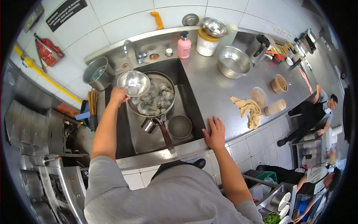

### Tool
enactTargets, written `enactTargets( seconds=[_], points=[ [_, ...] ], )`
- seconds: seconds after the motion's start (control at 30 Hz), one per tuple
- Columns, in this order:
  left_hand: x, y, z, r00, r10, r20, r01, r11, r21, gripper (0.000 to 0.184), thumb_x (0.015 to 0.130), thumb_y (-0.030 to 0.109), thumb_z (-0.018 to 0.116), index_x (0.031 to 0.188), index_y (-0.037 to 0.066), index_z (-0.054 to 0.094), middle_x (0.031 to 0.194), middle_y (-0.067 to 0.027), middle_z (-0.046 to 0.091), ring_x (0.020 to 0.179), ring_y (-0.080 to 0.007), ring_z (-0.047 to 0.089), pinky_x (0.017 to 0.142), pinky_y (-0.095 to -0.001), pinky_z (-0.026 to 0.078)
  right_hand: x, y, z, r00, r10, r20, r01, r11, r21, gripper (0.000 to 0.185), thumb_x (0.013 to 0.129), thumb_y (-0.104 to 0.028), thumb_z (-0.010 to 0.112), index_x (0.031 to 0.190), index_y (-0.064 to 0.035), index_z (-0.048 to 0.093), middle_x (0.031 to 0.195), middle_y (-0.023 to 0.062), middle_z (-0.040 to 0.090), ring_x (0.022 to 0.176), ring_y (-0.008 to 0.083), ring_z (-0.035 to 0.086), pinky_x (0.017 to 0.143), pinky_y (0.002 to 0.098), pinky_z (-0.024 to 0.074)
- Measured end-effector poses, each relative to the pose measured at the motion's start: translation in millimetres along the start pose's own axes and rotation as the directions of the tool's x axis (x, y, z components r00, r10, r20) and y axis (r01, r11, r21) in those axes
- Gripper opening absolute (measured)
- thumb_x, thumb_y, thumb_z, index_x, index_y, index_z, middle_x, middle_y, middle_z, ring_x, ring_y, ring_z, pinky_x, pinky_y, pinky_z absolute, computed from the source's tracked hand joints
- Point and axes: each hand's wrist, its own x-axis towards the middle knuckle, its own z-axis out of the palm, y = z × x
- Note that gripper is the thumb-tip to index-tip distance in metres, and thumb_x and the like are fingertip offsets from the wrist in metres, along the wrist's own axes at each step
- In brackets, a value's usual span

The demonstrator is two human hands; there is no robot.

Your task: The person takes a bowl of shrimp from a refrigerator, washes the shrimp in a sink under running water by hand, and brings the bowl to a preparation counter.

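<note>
My left hand (118, 96) grips the rim of a small metal bowl (138, 80), fingers closed on it. The bowl is beneath the faucet (138, 52) and looks wet inside. Just below and to its right, a large round pan (174, 89) of what look like raw shrimp (154, 100) sits in the sink (145, 143). My right hand (215, 133) lies flat on the counter's front edge, fingers spread, holding nothing. By the pan in the sink are a round dark dish (180, 126), a small metal cup (148, 126) and a brown-handled utensil (166, 136).
A metal pot (98, 73) stands left of the sink. The counter holds a pink pump bottle (184, 45), a metal bowl (234, 62), a cloth (248, 111) and a squeeze bottle (276, 107). Two people (317, 114) are off to the right.
</note>
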Motion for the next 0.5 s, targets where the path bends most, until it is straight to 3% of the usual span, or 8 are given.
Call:
enactTargets(
  seconds=[0.1,0.4,0.5],
  points=[
    [3.0,-1.5,-27.3,0.995,0.000,-0.096,0.002,1.000,0.015,0.037,0.093,0.011,0.053,0.127,-0.001,0.059,0.099,-0.0160,0.071,0.067,-0.0215,0.072,0.051,-0.0276,0.059,3.2,-11.5,-5.6,0.999,0.030,0.013,-0.030,0.999,-0.012,0.062,0.089,-0.033,0.075,0.143,-0.0106,0.055,0.155,0.0192,0.042,0.145,0.0413,0.035,0.119,0.0538,0.0271],
    [-1.8,-9.8,1.3,0.999,0.025,-0.028,-0.028,0.993,-0.117,0.040,0.093,0.009,0.051,0.130,-0.002,0.058,0.100,-0.0176,0.071,0.069,-0.0234,0.073,0.051,-0.0280,0.060,2.9,-10.9,-2.7,1.000,0.020,0.009,-0.020,0.999,-0.044,0.061,0.088,-0.032,0.075,0.141,-0.0098,0.056,0.153,0.0197,0.044,0.142,0.0430,0.037,0.117,0.0535,0.0292],
    [-0.7,-5.9,5.3,0.995,0.070,-0.070,-0.072,0.997,-0.030,0.040,0.092,0.008,0.051,0.131,-0.004,0.057,0.104,-0.0193,0.071,0.069,-0.0250,0.073,0.050,-0.0295,0.060,2.8,-11.2,-3.7,1.000,0.012,0.001,-0.012,0.999,-0.040,0.061,0.088,-0.032,0.075,0.141,-0.0096,0.056,0.152,0.0199,0.045,0.141,0.0433,0.038,0.116,0.0537,0.0296]
  ],
)
